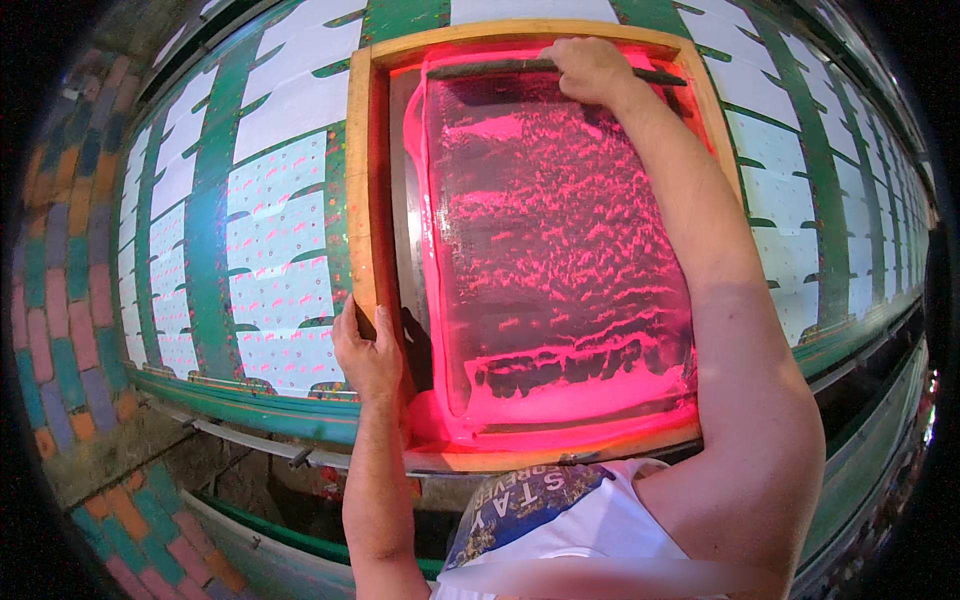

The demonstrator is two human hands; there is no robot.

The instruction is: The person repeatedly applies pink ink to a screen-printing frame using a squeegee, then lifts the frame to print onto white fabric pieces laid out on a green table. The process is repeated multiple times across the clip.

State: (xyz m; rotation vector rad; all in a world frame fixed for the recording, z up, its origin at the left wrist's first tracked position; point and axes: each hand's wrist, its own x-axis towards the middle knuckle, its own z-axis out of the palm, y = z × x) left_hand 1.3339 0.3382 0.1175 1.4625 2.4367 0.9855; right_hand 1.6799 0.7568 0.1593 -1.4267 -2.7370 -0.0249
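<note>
1. Pink ink (560, 395) lies thick along the 6 o'clock end of the mesh inside the wooden screen-printing frame (362, 200), with thinner streaks over the rest of the mesh; I judge a pull of the squeegee (480, 68) is at its very start or end, as the blade sits at the 12 o'clock end of the frame.
2. Judged from the cloth, much printing is already done: the white fabric (270, 250) at 9 o'clock of the frame carries green bands and small pink marks, while the panels at 3 o'clock show green bands with far fewer pink marks visible, so those seem left to do.
3. Right hand (592, 70): arm stretched fully away across the screen toward 12 o'clock, palm down, fingers curled closed over the dark squeegee bar, holding it against the mesh.
4. Left hand (368, 350): at the frame's 7 o'clock corner, fingers wrapped over the wooden edge and thumb beside it, gripping the frame; forearm runs straight up from the lower edge.
5. Frame and cloth rest on the long printing worktop (250, 410), which runs from 9 to 3 o'clock.
6. Coloured brick paving (60, 320) shows at 8 o'clock below the worktop.
</note>
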